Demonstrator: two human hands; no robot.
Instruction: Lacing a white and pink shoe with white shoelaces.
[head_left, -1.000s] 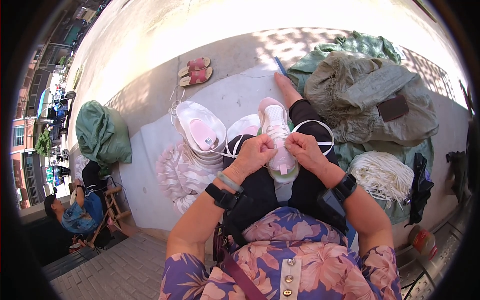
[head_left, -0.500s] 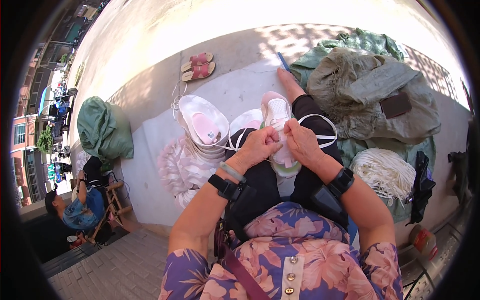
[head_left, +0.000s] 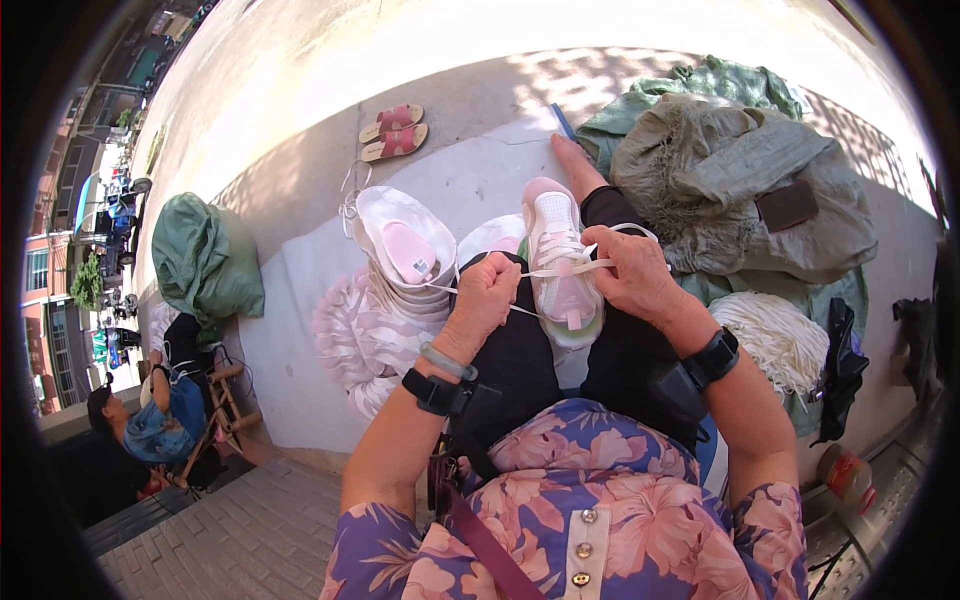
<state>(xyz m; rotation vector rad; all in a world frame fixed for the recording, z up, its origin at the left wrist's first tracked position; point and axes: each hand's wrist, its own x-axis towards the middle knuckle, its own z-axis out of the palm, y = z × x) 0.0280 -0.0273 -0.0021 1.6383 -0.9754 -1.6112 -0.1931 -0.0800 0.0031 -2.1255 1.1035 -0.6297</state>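
A pink and white sneaker (head_left: 560, 260) rests between my thighs, toe pointing away from me. A white shoelace (head_left: 548, 271) runs across its tongue, stretched between my two hands. My left hand (head_left: 487, 300), to the left of the shoe, is closed on one part of the lace. On the other side my right hand (head_left: 635, 270) pinches another part, and a loop of lace arcs above its knuckles. To the left of my knee stand stacked white shoe uppers (head_left: 385, 225) with pink insoles, the top one showing its inside.
Pink-and-white shoe pieces (head_left: 350, 335) lie heaped at left on a pale sheet (head_left: 300, 290). At right are a bundle of white laces (head_left: 775, 340), large sacks (head_left: 740, 180) and a dark phone-like rectangle (head_left: 787, 206). Red sandals (head_left: 395, 132) lie beyond. Another person (head_left: 165, 415) sits far left.
My hands have moved apart from over the shoe's tongue, left hand to the left, right hand to the right. The lace between them is now drawn out across the shoe.
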